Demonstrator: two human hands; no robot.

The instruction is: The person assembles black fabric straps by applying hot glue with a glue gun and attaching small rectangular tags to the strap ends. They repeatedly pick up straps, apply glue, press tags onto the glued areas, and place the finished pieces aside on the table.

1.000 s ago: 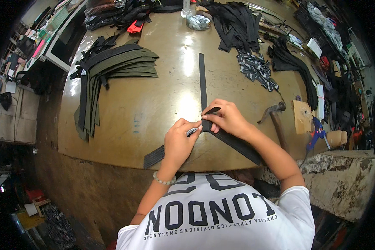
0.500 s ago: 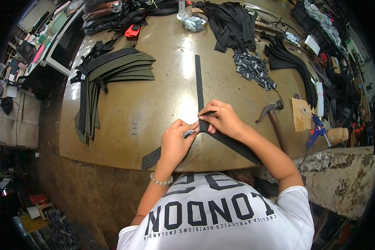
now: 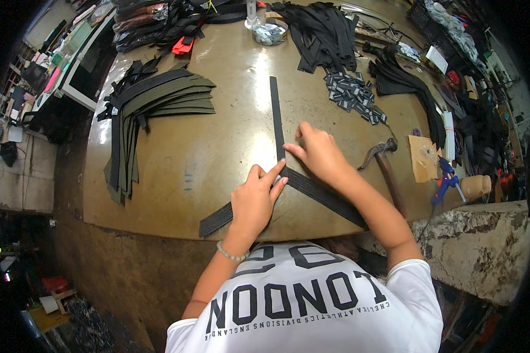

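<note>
A black strap in a Y shape lies on the table before me. Its narrow strip (image 3: 276,112) points away, and two wider ribbed arms, the left one (image 3: 216,220) and the right one (image 3: 327,197), spread toward the near edge. My left hand (image 3: 255,200) holds the joint, its forefinger and thumb pressed onto the strap; the other fingers are curled beneath. Just right of the narrow strip is my right hand (image 3: 321,154), thumb and bent forefinger apart, with nothing visible between them. The thumb tip is close to the strip's edge.
A hammer (image 3: 388,176) lies to the right, near a blue glue gun (image 3: 448,179). Small dark labels (image 3: 353,97) are heaped beyond my right hand. Olive and black straps (image 3: 171,97) are stacked at left; more black straps (image 3: 321,38) and a clear tub (image 3: 270,32) stand far back.
My right hand has let go of the raised strap end and moved up and slightly right. My left forefinger has stretched onto the joint. The small grey piece in my left hand no longer shows.
</note>
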